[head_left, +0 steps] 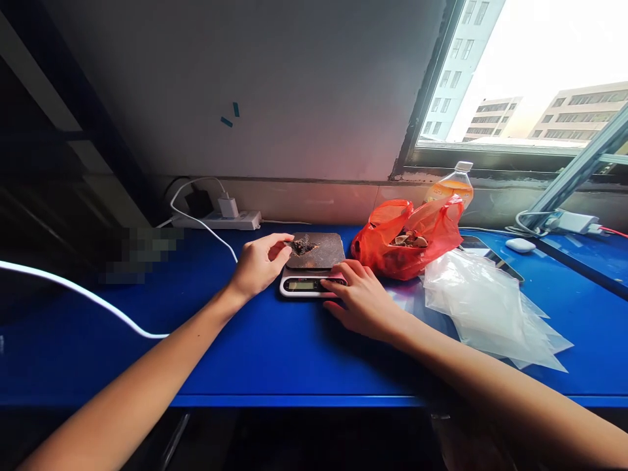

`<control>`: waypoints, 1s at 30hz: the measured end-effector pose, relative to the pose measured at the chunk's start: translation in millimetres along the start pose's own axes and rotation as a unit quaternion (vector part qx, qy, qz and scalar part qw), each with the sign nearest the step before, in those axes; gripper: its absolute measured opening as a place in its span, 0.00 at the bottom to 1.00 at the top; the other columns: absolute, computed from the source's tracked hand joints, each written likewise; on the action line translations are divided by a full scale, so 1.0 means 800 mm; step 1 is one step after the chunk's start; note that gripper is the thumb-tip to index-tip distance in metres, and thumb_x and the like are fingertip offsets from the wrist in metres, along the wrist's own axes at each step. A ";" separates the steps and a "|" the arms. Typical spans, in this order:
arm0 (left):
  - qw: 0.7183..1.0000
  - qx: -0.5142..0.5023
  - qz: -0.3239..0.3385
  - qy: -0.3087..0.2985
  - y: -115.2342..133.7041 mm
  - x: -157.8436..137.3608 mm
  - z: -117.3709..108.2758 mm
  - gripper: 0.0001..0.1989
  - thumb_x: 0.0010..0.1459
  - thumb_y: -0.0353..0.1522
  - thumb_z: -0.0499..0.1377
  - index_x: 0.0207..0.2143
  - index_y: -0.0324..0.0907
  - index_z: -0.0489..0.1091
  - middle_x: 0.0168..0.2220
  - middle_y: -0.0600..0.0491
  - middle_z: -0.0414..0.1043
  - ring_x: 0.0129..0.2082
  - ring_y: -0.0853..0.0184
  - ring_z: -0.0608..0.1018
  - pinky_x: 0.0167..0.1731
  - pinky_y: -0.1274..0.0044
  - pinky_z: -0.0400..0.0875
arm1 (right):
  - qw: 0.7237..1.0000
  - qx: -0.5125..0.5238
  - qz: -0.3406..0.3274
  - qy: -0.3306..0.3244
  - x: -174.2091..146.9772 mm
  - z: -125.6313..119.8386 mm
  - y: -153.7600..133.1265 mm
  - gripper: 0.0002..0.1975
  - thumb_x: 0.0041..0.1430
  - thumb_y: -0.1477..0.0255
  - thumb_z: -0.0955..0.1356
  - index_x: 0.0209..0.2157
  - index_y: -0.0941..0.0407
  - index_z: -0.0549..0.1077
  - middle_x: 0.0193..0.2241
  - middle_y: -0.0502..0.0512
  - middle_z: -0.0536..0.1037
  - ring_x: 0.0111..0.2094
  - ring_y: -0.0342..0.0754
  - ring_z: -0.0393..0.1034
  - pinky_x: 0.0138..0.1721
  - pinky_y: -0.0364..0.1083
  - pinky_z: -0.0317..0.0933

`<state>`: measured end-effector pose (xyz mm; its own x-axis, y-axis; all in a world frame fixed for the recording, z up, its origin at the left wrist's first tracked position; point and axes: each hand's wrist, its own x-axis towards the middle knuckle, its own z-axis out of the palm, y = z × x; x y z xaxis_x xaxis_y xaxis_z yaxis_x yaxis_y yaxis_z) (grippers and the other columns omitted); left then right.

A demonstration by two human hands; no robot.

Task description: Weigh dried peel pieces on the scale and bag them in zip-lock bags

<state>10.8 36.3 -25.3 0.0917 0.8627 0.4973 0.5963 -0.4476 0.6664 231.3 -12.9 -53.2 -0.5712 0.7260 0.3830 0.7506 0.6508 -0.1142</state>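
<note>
- Scale [321, 263]: on the counter [275, 360], nearer its back edge than its front.
- Clump [305, 246]: atop the scale.
- Left hand [260, 263]: curled, fingertips at the clump; whether they grip it cannot be told.
- Right hand [362, 296]: open, fingers at the scale's front.
- Bag [392, 263]: near the back edge.

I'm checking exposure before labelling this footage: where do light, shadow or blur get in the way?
Head view: bright glare whites out the sky through the window; far left, deep shadow; also left, a pixelated patch; the blue table darkens beneath the right forearm. Left hand and right hand look fairly sharp; the scale's display is unreadable.
</note>
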 end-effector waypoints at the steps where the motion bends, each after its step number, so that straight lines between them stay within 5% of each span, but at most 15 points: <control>1: 1.000 0.003 0.002 0.000 0.000 0.000 0.000 0.16 0.54 0.36 0.58 0.44 0.39 0.75 0.37 0.48 0.80 0.34 0.62 0.80 0.41 0.72 0.74 | 1.000 0.009 0.008 0.004 0.001 0.002 0.001 0.15 0.57 0.69 0.69 0.46 0.56 0.76 0.52 0.64 0.67 0.56 0.62 0.55 0.51 0.62 0.59; 4: 1.000 0.002 0.005 -0.002 -0.004 0.003 0.003 0.16 0.55 0.36 0.57 0.44 0.39 0.74 0.37 0.48 0.80 0.34 0.62 0.80 0.40 0.72 0.74 | 0.999 0.032 0.024 0.003 0.003 0.006 0.006 0.14 0.53 0.70 0.71 0.44 0.54 0.77 0.57 0.64 0.62 0.63 0.65 0.45 0.53 0.66 0.54; 8: 1.000 -0.004 0.010 0.000 -0.013 0.006 0.008 0.16 0.56 0.36 0.56 0.44 0.38 0.73 0.36 0.48 0.79 0.33 0.63 0.80 0.39 0.73 0.75 | 0.998 0.057 0.022 0.010 -0.002 0.010 0.013 0.17 0.53 0.70 0.71 0.47 0.52 0.76 0.58 0.63 0.60 0.64 0.66 0.42 0.54 0.68 0.52; 15: 0.998 0.002 0.069 -0.005 0.013 -0.013 0.003 0.12 0.57 0.37 0.57 0.40 0.40 0.73 0.37 0.50 0.79 0.34 0.64 0.80 0.40 0.74 0.75 | 0.981 0.123 0.016 0.147 -0.003 -0.004 0.015 0.11 0.59 0.70 0.67 0.44 0.55 0.75 0.41 0.60 0.74 0.52 0.57 0.60 0.50 0.58 0.59; 19: 0.993 0.002 0.121 -0.006 0.025 -0.020 -0.004 0.10 0.57 0.36 0.58 0.38 0.41 0.72 0.36 0.52 0.78 0.33 0.66 0.80 0.38 0.76 0.75 | 0.980 0.148 -0.047 0.124 -0.009 -0.018 0.006 0.07 0.61 0.71 0.65 0.39 0.56 0.74 0.32 0.55 0.77 0.37 0.48 0.67 0.42 0.50 0.60; 22: 0.996 -0.004 0.083 0.037 0.013 -0.012 -0.011 0.10 0.56 0.38 0.59 0.37 0.41 0.71 0.33 0.52 0.77 0.33 0.65 0.80 0.38 0.75 0.74 | 0.983 0.132 -0.068 0.110 -0.013 -0.020 0.000 0.07 0.60 0.71 0.65 0.38 0.56 0.74 0.31 0.54 0.78 0.34 0.47 0.67 0.40 0.48 0.59; 30: 0.996 0.015 0.066 0.060 -0.006 -0.001 -0.017 0.11 0.56 0.39 0.59 0.37 0.42 0.71 0.34 0.53 0.77 0.33 0.66 0.79 0.39 0.76 0.74 | 0.988 0.108 0.055 0.098 -0.005 -0.019 0.026 0.11 0.62 0.68 0.64 0.37 0.57 0.76 0.25 0.53 0.77 0.26 0.44 0.68 0.34 0.45 0.58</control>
<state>-3.3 34.6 -21.5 0.0759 0.7613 0.6439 0.6098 -0.5464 0.5741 254.6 -5.8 -43.2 -0.3993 0.7517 0.5249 0.7035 0.6184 -0.3504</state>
